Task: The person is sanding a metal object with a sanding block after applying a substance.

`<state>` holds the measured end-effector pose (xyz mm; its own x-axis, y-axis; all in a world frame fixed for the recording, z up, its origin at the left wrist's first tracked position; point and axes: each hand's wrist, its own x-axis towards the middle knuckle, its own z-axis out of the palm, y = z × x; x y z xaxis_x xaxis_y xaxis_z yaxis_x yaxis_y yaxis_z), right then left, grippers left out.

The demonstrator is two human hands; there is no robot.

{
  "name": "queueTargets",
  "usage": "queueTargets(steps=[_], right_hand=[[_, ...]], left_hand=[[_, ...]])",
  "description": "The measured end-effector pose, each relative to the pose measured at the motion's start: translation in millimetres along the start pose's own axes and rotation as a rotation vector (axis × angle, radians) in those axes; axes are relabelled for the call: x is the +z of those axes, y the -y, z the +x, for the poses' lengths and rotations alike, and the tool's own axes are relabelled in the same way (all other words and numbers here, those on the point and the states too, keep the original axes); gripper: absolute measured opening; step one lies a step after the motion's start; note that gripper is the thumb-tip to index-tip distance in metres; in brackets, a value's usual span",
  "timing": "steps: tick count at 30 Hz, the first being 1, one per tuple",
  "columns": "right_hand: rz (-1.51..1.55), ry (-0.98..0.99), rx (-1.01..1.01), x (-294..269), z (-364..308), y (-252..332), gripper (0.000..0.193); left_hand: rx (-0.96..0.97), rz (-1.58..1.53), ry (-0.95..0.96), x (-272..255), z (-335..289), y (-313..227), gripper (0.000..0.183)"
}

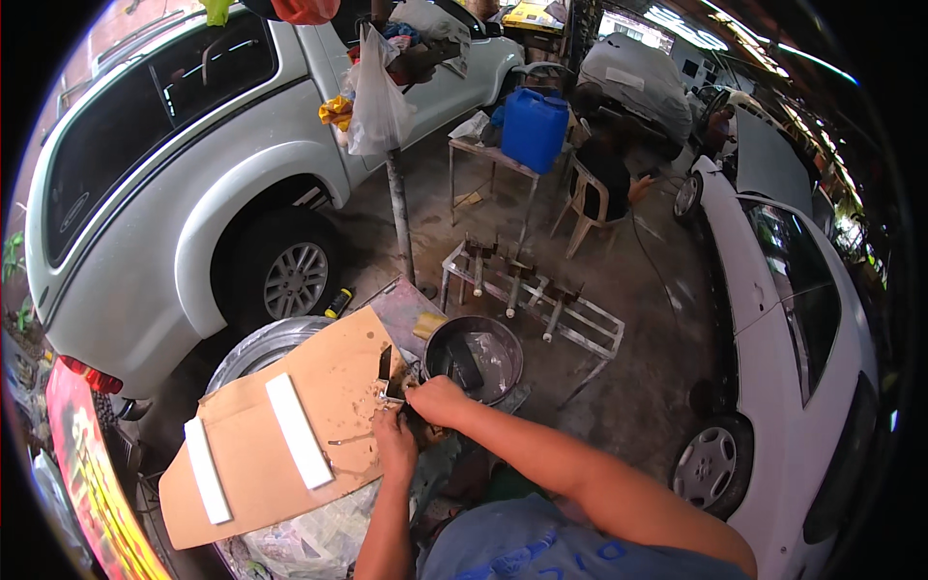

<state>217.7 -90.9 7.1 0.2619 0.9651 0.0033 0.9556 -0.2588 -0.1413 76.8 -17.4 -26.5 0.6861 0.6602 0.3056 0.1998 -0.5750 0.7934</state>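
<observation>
Over the near right edge of a flat sheet of brown cardboard (350, 348), both my hands work close together. My left hand (394, 447) is closed at the lower end of a small silver metal part (390, 390) with a dark face. From the right, my right hand (437, 400) is closed beside the same part; its fingertips are partly hidden, and what they pinch is too small to make out. Two white strips (298, 431) (207, 471) and a thin screw-like piece (350, 442) lie on the cardboard. Dark wet spots mark it near my hands.
Just beyond my right hand stands a round dark basin (515, 360) with a black block (464, 367) inside. Past it are a metal frame rack (590, 333), a table with a blue jug (535, 130), and a seated person (604, 169). A silver pickup (126, 280) and white car (773, 387) flank me.
</observation>
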Motion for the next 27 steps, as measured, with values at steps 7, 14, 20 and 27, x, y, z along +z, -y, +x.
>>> queueTargets(steps=[7,14,20,27], right_hand=[[-0.019,0.022,0.022,4.0,-2.2,-1.4,0.014],[-0.018,-0.015,0.029,3.5,-1.0,-1.6,0.014],[-0.003,-0.019,0.028,3.1,-0.6,1.7,0.014],[-0.019,-0.021,0.029,6.2,-0.9,1.1,0.014]], left_hand=[[0.05,0.017,-0.021,1.4,-7.6,0.0,0.023],[-0.042,-0.016,0.015,2.1,2.9,-3.0,0.023],[0.019,0.016,-0.052,2.4,-3.3,0.3,0.021],[0.017,0.02,0.008,3.0,-2.5,3.7,0.021]])
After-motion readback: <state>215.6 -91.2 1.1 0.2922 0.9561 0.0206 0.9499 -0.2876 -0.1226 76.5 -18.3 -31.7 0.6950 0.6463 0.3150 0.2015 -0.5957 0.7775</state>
